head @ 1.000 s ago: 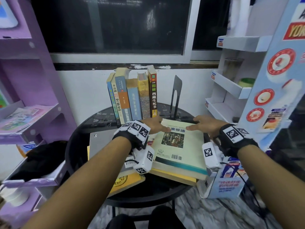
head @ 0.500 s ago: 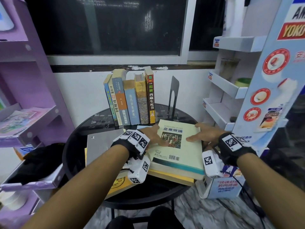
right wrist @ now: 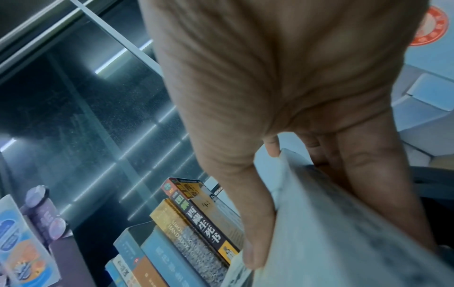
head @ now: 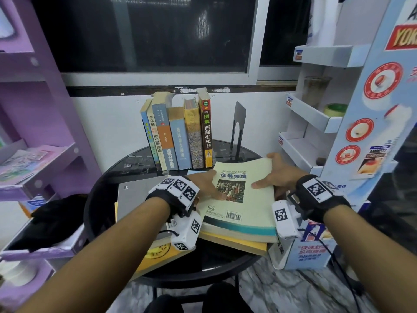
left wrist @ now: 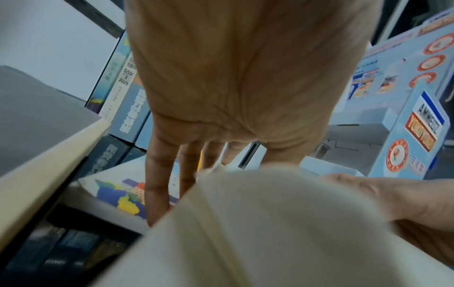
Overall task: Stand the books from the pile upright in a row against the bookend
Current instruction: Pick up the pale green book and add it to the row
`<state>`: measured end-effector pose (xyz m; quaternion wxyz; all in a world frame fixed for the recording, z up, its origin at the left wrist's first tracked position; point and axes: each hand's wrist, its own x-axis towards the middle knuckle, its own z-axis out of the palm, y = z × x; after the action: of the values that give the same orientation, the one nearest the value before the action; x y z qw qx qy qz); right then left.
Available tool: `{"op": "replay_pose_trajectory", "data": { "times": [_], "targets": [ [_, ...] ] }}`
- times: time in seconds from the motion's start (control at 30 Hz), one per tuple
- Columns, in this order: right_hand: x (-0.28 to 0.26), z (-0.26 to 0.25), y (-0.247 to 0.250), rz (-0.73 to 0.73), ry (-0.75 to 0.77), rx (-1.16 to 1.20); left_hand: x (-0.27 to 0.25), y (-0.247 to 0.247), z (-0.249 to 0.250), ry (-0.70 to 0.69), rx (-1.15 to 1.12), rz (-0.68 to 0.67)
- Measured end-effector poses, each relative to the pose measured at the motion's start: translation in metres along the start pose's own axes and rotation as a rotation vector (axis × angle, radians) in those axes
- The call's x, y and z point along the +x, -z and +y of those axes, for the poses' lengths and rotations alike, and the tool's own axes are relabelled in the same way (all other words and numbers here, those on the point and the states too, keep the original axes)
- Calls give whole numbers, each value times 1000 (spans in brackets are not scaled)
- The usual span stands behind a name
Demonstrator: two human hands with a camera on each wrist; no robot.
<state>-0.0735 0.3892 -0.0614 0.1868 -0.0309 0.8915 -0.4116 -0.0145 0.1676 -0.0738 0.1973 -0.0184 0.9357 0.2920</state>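
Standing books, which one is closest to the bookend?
The dark-spined book with the red top, at the row's right end; the bookend stands apart, just right of it.

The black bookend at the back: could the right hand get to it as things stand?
Probably yes, once freed. The right hand grips the pale green book, but the bookend stands just beyond it, with only bare table between.

dark window [head: 144, 32] | white wall [head: 108, 123] | purple shelf [head: 33, 109] | marbled floor [head: 282, 292]
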Motion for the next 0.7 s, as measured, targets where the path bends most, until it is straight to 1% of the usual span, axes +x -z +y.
{"op": "replay_pose_trajectory", "data": {
  "times": [0.3, 0.43, 0.53, 0.7],
  "targets": [
    [-4, -17, 4, 87, 176, -18, -1, 4, -9, -27, -175, 23],
    [-7, -23, 8, 143, 270, -6, -3, 10, -9, -76, -245, 107],
    [-8, -27, 12, 201, 359, -50, -5, 16, -7, -113, -329, 153],
    [-16, -36, 18, 290, 508, -32, -5, 31, -4, -192, -393, 329]
  ]
}}
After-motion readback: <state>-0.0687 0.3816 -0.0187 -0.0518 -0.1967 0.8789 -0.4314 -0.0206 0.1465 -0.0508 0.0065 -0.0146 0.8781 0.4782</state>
